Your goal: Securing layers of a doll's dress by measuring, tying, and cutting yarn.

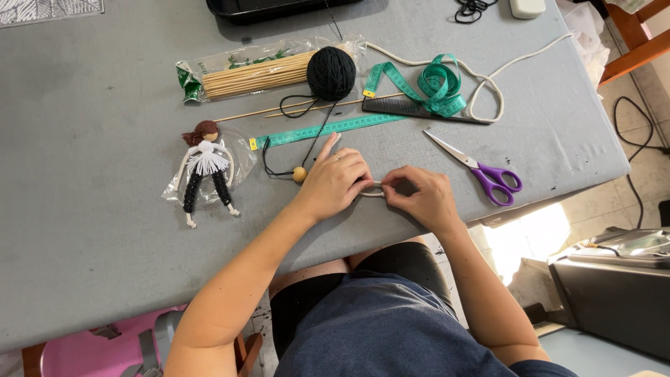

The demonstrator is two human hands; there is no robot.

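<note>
My left hand [337, 180] and my right hand [419, 197] meet on the grey table [91, 209] and pinch a short piece of white cord [373, 188] between their fingertips. A ring sits on a left finger. Just left of the left hand lies a wooden bead [299, 174] threaded on black yarn that runs up to a black yarn ball [331, 72]. A small yarn doll [205, 169] in a clear bag lies further left.
Purple-handled scissors [481, 169] lie right of my hands. Behind are a green tape measure [426, 87], a black comb [412, 109], a long white rope [488, 77], loose skewers and a bag of wooden skewers [255, 73]. The table edge is at right, with a black tray [265, 8] at the back.
</note>
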